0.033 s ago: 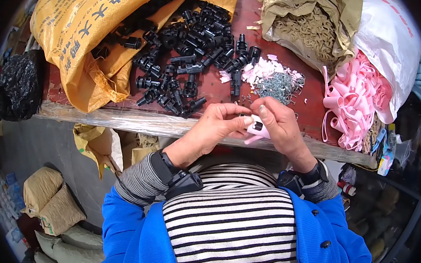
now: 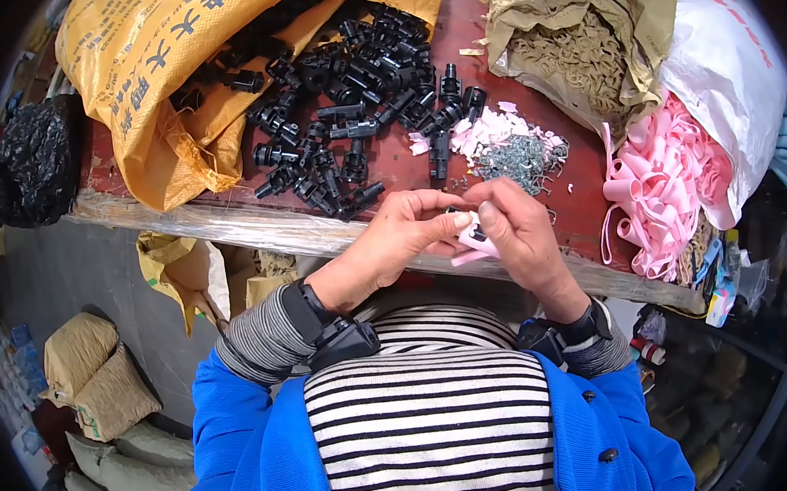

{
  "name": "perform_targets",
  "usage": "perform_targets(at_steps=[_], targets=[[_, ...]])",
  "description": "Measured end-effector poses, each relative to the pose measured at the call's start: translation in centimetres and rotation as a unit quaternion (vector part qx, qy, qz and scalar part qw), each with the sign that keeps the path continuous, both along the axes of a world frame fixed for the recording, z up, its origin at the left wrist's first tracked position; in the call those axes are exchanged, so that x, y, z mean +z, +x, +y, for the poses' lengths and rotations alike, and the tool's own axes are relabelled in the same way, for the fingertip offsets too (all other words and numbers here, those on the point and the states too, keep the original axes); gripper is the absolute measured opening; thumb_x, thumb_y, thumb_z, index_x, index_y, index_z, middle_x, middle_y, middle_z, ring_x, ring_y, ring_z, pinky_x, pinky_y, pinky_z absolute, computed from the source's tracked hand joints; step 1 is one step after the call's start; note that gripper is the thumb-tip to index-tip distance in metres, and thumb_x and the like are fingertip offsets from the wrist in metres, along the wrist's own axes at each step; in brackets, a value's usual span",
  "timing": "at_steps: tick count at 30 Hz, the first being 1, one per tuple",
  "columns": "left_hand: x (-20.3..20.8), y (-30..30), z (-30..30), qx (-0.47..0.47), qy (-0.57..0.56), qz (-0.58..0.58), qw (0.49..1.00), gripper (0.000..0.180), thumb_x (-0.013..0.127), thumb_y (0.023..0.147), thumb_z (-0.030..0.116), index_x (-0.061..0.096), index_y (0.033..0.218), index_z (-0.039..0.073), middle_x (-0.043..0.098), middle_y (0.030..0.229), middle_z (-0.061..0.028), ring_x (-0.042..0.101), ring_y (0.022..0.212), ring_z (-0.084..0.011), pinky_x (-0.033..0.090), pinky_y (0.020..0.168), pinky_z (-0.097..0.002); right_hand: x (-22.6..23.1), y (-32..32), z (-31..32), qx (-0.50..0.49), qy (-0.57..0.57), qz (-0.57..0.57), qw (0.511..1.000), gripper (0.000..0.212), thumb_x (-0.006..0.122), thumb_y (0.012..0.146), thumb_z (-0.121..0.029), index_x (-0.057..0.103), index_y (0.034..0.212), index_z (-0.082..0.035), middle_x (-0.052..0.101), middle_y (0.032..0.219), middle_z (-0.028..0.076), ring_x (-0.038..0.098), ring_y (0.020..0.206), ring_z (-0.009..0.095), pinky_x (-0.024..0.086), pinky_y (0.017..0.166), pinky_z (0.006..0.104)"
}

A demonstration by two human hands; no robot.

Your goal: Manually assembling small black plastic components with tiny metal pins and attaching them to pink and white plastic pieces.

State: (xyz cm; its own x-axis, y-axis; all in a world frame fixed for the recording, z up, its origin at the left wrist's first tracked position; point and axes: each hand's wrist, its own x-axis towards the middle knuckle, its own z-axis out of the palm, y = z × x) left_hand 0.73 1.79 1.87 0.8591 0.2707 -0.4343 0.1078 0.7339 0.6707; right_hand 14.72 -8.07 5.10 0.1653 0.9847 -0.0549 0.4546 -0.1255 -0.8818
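Close to the table's front edge, both my hands meet around a small pink plastic piece point(image 2: 471, 255) with a black part in its white-looking upper end. My left hand point(image 2: 405, 237) pinches it from the left between thumb and fingers. From the right, my right hand point(image 2: 531, 241) curls its fingers over the top, its thumb against the piece. Fingers hide much of the held piece. Just beyond my hands lie a heap of small grey metal bits point(image 2: 522, 163) and a pile of flat pink pieces point(image 2: 485, 131). Many black plastic fittings point(image 2: 359, 88) are heaped to the left.
A yellow woven sack point(image 2: 160, 56) spills the black fittings at far left. A brown bag point(image 2: 575, 57) of small tan parts stands at the back. Pink looped strips point(image 2: 662, 191) come out of a white sack point(image 2: 728, 96) on the right. A black plastic bag point(image 2: 32, 161) hangs at left.
My right thumb and fingers have shifted slightly left and down over the pink piece, covering more of its black part. My left hand stays nearly in place.
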Motion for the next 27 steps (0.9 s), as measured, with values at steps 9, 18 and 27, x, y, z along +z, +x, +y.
perform_targets(at_steps=[9, 18, 27], targets=[[-0.8, 0.3, -0.2, 0.012, -0.012, -0.029, 0.999, 0.024, 0.057, 0.079, 0.008, 0.052, 0.102, 0.0, 0.057, 0.09, -0.0046, 0.057, 0.079, -0.0122, 0.05, 0.064, -0.0224, -0.2, -0.2, 0.1, 0.171, 0.146, -0.035, 0.974, 0.071, 0.064, 0.065, -0.041, 0.042, 0.117, 0.003, 0.042, 0.115, 0.018, 0.041, 0.108, 0.03, 0.033, 0.092, 0.0367], [-0.7, 0.3, -1.3, 0.01, -0.048, -0.048, 0.998, 0.031, 0.061, 0.074, 0.002, 0.051, 0.104, 0.001, 0.056, 0.085, -0.0027, 0.054, 0.077, -0.009, 0.047, 0.068, -0.0209, -1.0, -0.2, -0.3, 0.087, 0.164, -0.039, 0.982, 0.069, 0.062, 0.062, -0.037, 0.044, 0.113, 0.004, 0.047, 0.109, 0.019, 0.046, 0.103, 0.032, 0.037, 0.087, 0.0374], [-0.7, 0.3, -1.2, 0.0, -0.051, -0.064, 0.997, 0.036, 0.062, 0.073, 0.001, 0.049, 0.106, 0.002, 0.056, 0.083, -0.0017, 0.054, 0.076, -0.0073, 0.046, 0.066, -0.0208, -1.0, -0.2, 0.1, 0.056, 0.227, -0.052, 0.971, 0.054, 0.064, 0.061, -0.021, 0.047, 0.106, 0.005, 0.053, 0.096, 0.018, 0.052, 0.089, 0.031, 0.043, 0.077, 0.0341]])
